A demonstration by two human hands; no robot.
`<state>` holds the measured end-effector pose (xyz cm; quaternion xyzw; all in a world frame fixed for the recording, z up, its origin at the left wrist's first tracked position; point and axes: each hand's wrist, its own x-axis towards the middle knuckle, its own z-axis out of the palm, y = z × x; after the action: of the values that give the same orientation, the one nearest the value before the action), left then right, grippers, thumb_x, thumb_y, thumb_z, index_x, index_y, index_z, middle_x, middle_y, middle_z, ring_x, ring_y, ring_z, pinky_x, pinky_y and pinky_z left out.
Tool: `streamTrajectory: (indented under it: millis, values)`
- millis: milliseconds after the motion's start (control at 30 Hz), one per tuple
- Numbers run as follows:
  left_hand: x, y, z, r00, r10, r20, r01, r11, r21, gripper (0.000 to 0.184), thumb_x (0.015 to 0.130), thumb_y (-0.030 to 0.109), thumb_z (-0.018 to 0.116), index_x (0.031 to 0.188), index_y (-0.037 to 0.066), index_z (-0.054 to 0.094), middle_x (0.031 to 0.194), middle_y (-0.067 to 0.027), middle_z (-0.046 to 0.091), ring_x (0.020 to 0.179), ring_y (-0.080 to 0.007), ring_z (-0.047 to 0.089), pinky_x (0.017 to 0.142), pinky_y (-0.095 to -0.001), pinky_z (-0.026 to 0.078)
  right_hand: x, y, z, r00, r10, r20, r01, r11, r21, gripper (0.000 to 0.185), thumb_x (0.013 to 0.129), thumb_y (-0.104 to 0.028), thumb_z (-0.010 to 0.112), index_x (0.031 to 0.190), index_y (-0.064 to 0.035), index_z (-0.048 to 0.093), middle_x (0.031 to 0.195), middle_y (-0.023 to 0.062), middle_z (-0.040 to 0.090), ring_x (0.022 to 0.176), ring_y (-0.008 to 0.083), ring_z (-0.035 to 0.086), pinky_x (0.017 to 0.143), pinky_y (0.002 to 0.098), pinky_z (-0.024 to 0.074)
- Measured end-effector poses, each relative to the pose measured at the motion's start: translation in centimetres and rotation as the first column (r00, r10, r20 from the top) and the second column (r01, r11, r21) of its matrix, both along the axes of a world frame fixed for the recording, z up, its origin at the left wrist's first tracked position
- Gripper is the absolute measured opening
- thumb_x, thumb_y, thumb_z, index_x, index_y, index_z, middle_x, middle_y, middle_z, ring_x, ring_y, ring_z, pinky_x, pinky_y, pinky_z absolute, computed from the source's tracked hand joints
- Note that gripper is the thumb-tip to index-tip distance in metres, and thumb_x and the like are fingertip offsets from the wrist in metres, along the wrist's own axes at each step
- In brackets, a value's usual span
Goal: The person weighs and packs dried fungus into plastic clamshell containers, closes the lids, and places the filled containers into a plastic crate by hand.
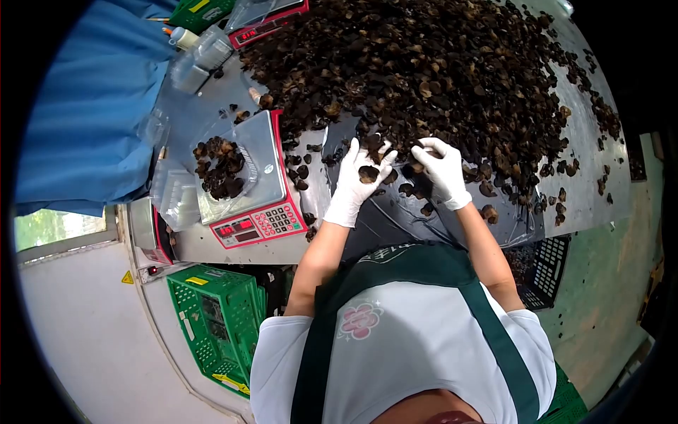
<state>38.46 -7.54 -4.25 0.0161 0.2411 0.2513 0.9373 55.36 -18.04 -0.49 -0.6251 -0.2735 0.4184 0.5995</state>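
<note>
A large heap of dark brown, curled mushroom-like pieces covers much of the metal table. At its near edge my left hand, in a white glove, holds a brown piece against its palm and fingers. My right hand, also gloved in white, is just to the right, with its fingers bent together over the pieces; what they hold, if anything, is hidden. On the left, a red scale bears a clear plastic container with a portion of dark pieces.
Empty clear containers lie left of the scale. A second red scale and a green basket are at the upper left. Green crates stand below the table; a black crate is at the right. A blue curtain hangs left.
</note>
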Motion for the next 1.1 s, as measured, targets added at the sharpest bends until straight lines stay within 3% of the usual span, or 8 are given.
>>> streamTrajectory:
  millis: [133,233,367,467,567,767,900,1100]
  values:
    - [0.5,-3.0,-0.3,0.994,-0.106,-0.040,0.108,0.993,0.052,0.059,0.094,0.058,0.037,0.125,0.010,0.052,0.123,-0.0124,0.056,0.112,-0.0311,0.053,0.098,-0.0482,0.040,-2.9,-0.4,0.1,0.708,0.019,0.706,-0.188,0.969,0.162,0.019,0.074,-0.014,0.069,0.092,-0.0103,0.069,0.088,0.0059,0.066,0.078,0.0204,0.062,0.070,0.0310,0.0512]
    - [1.4,-4.9,-1.9,0.995,-0.093,0.031,0.091,0.995,0.046,0.060,0.097,0.054,0.031,0.132,0.007,0.046,0.126,-0.0142,0.053,0.114,-0.0285,0.052,0.099,-0.0423,0.042,-5.3,-1.5,-0.3,0.448,0.222,0.866,-0.361,0.931,-0.052,0.024,0.073,-0.023,0.071,0.093,-0.0108,0.067,0.108,0.0052,0.063,0.093,0.0275,0.057,0.080,0.0365,0.0492]
    - [0.2,-5.9,-3.3,0.983,-0.047,0.177,0.068,0.991,-0.113,0.041,0.098,0.040,0.041,0.118,0.007,0.055,0.124,-0.0093,0.056,0.112,-0.0235,0.054,0.098,-0.0392,0.043,-5.0,-3.2,0.9,0.544,0.150,0.826,-0.327,0.944,0.043,0.026,0.073,-0.024,0.073,0.093,-0.0093,0.066,0.116,0.0060,0.061,0.100,0.0267,0.057,0.082,0.0354,0.0501]
    - [-0.7,-6.3,-1.9,0.972,-0.112,-0.209,0.079,0.983,-0.164,0.030,0.094,0.033,0.051,0.114,0.012,0.059,0.106,-0.0052,0.065,0.090,-0.0191,0.063,0.068,-0.0303,0.056,-2.7,-4.1,1.8,0.578,0.038,0.815,-0.188,0.978,0.088,0.018,0.075,-0.017,0.070,0.091,-0.0085,0.067,0.098,0.0058,0.067,0.089,0.0248,0.062,0.076,0.0327,0.0518]
    - [-1.9,-6.1,-2.2,0.968,-0.180,-0.176,0.159,0.979,-0.125,0.022,0.090,0.020,0.058,0.111,0.013,0.059,0.106,-0.0057,0.064,0.082,-0.0206,0.063,0.058,-0.0296,0.056,1.0,-4.6,-0.8,0.508,0.099,0.856,0.040,0.990,-0.139,0.025,0.077,-0.023,0.070,0.097,-0.0099,0.065,0.103,0.0051,0.066,0.090,0.0243,0.060,0.074,0.0333,0.0516]
    - [-2.4,-4.4,-0.4,0.911,-0.120,-0.394,0.201,0.965,0.171,0.036,0.090,0.022,0.058,0.125,0.013,0.053,0.113,-0.0050,0.063,0.077,-0.0136,0.061,0.060,-0.0250,0.050,3.0,-5.9,-6.9,0.394,0.189,0.900,-0.057,0.982,-0.181,0.025,0.075,-0.022,0.071,0.096,-0.0102,0.065,0.087,0.0072,0.065,0.085,0.0264,0.062,0.070,0.0358,0.0514]
    - [-2.4,-4.1,0.3,0.963,-0.203,-0.177,0.223,0.970,0.098,0.040,0.091,0.032,0.054,0.127,0.014,0.052,0.127,-0.0099,0.055,0.087,-0.0209,0.062,0.065,-0.0304,0.055,2.5,-7.1,-5.1,0.857,0.088,0.507,0.062,0.960,-0.272,0.018,0.079,-0.019,0.070,0.089,-0.0049,0.065,0.075,0.0054,0.064,0.063,0.0142,0.059,0.060,0.0277,0.0488]
    - [-0.5,-7.5,-1.2,0.958,-0.251,0.138,0.272,0.950,-0.157,0.043,0.091,0.033,0.051,0.130,0.014,0.049,0.131,-0.0122,0.053,0.117,-0.0343,0.053,0.092,-0.0541,0.047,1.4,-7.6,1.1,0.827,0.374,0.419,-0.278,0.921,-0.272,0.030,0.078,-0.023,0.074,0.104,-0.0077,0.068,0.087,0.0054,0.066,0.070,0.0109,0.059,0.066,0.0250,0.0494]
